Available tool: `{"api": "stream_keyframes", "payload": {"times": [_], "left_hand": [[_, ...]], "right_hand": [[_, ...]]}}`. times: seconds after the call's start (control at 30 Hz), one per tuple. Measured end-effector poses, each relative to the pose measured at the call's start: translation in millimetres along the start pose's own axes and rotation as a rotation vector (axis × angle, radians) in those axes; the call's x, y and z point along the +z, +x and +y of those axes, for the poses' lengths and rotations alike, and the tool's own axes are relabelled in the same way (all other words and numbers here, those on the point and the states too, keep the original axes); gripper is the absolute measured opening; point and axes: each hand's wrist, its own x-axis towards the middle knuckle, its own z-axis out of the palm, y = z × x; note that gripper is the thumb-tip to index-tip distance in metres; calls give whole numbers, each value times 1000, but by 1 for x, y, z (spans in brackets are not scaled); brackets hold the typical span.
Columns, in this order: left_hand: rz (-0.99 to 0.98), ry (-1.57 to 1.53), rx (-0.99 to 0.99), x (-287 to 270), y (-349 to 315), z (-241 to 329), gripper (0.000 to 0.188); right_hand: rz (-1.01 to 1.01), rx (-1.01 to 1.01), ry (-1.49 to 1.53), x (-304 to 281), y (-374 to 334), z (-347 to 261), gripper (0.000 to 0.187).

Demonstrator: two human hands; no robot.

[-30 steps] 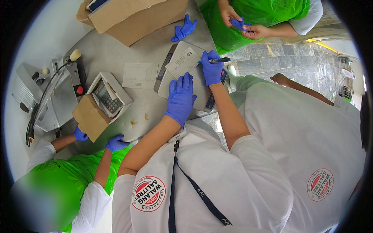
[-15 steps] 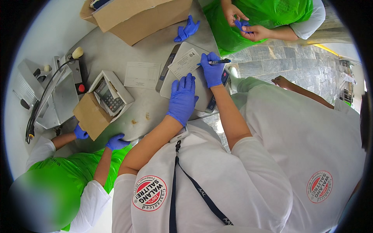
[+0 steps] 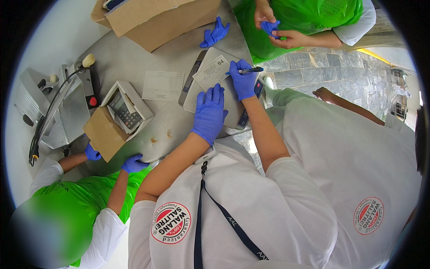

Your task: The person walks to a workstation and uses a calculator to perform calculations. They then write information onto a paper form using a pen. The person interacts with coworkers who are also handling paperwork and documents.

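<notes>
A slicer point(image 3: 53, 107) stood at the left edge of the grey table point(image 3: 134, 62). Beside it, an open carton point(image 3: 114, 123) held a keypad device and was steadied by a co-worker's two blue-gloved hands. A white form point(image 3: 163, 86) lay flat on the table, just right of the carton. A large cardboard box point(image 3: 156, 18) stood at the far edge, with a loose blue glove point(image 3: 216, 32) beside it.

The left hand point(image 3: 209, 113), blue-gloved, lay flat and unclenched, fingers spread, on the grey scale point(image 3: 197, 85). It held nothing. A white slip point(image 3: 211, 71), small, rectangular and printed with lines and handwritten marks, lay tilted on the scale platform, just beyond the left fingertips.

The right hand point(image 3: 243, 80), also gloved, was clenched around a dark pen point(image 3: 246, 70), which lay nearly level, its tip at the slip's right edge.

At the far right, another person in a green apron handled a blue glove with bare hands.
</notes>
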Motion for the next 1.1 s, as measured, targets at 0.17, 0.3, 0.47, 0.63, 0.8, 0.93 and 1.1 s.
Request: {"api": "stream_keyframes", "payload": {"times": [0.17, 0.3, 0.47, 0.63, 0.8, 0.93, 1.1], "left_hand": [[-2, -1, 2, -1, 1, 0, 74], [-5, 2, 5, -1, 1, 0, 73], [0, 1, 4, 0, 2, 0, 73], [-2, -12, 1, -1, 3, 1, 73], [4, 14, -2, 1, 3, 1, 74], [20, 6, 7, -1, 1, 1, 74], [15, 4, 10, -2, 0, 0, 72]], "right_hand": [[16, 0, 29, 1, 0, -8, 35], [15, -16, 8, 0, 2, -2, 35], [23, -15, -15, -1, 3, 1, 35], [81, 9, -14, -2, 5, 5, 36], [85, 2, -46, -2, 5, 2, 36], [97, 6, -54, -1, 6, 10, 35], [91, 38, -14, -1, 4, 2, 34]]}}
